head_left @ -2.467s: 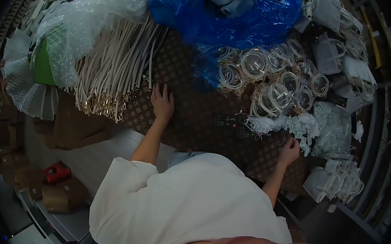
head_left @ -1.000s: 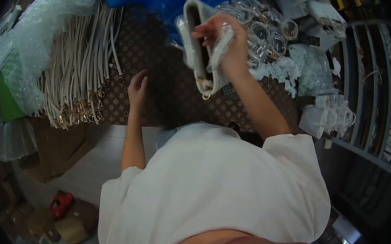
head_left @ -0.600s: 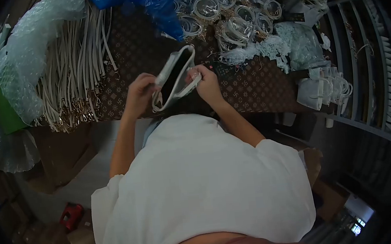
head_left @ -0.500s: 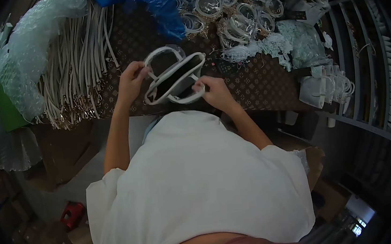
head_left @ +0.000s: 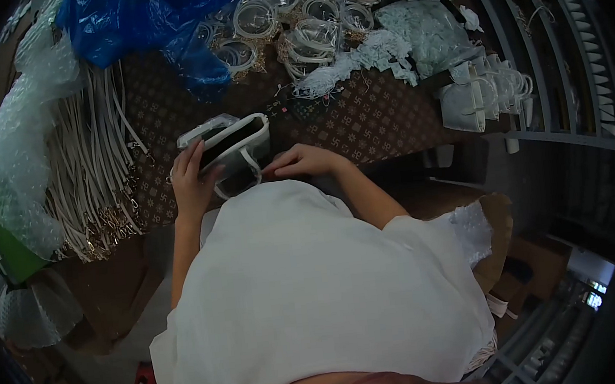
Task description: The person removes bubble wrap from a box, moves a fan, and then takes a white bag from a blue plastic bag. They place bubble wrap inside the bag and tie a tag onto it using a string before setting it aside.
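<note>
A small handbag (head_left: 233, 151) with white trim, white handles and a dark interior is tilted at the table's front edge, close to my shirt. My left hand (head_left: 192, 181) grips its left end, with fingers over the rim and the thumb on the near side. At the bag's lower right side, my right hand (head_left: 308, 160) has its fingers pressed together, the tips on the bag near the front handle (head_left: 251, 164). What exactly those fingertips pinch is partly hidden.
White straps (head_left: 93, 161) with metal clasps lie at left beside bubble wrap (head_left: 22, 153). Blue plastic (head_left: 150, 22) and coiled handles in clear wrap (head_left: 254, 19) are at the back. Small clear bags (head_left: 480, 97) stand at the right edge, by a metal rack (head_left: 568, 130).
The handbag has turned and come nearer my body. My left hand has gone from the rear handle to the bag's left end; my right hand has shifted from the front handle to the lower right side.
</note>
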Action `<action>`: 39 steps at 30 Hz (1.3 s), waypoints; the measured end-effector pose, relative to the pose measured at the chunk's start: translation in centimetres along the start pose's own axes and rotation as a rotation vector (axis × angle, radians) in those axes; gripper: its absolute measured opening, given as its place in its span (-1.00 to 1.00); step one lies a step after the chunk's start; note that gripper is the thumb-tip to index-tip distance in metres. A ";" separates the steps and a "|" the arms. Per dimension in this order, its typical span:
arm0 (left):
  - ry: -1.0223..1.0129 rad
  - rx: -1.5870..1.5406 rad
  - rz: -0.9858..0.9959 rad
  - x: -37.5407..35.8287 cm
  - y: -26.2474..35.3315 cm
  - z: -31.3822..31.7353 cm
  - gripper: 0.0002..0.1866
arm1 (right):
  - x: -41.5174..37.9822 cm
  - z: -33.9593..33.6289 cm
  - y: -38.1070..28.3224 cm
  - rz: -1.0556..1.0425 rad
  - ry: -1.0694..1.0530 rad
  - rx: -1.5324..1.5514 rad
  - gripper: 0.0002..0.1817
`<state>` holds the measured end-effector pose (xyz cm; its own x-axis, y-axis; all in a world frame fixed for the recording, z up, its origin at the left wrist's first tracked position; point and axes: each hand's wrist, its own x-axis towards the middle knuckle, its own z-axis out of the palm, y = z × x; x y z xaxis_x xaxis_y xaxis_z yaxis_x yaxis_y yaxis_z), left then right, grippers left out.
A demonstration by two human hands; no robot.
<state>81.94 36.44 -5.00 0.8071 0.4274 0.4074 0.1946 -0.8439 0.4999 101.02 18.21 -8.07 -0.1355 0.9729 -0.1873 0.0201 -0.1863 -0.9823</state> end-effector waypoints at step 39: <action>-0.360 0.032 -0.474 1.7 -0.1 -0.4 -0.27 | 13.3 -11.6 -3.4 -0.139 0.672 -0.782 -0.74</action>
<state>83.09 37.34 -4.08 0.7653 0.6276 -0.1426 0.5920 -0.5994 0.5387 110.68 33.38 -7.25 0.3893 0.8993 0.1992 0.7158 -0.1593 -0.6799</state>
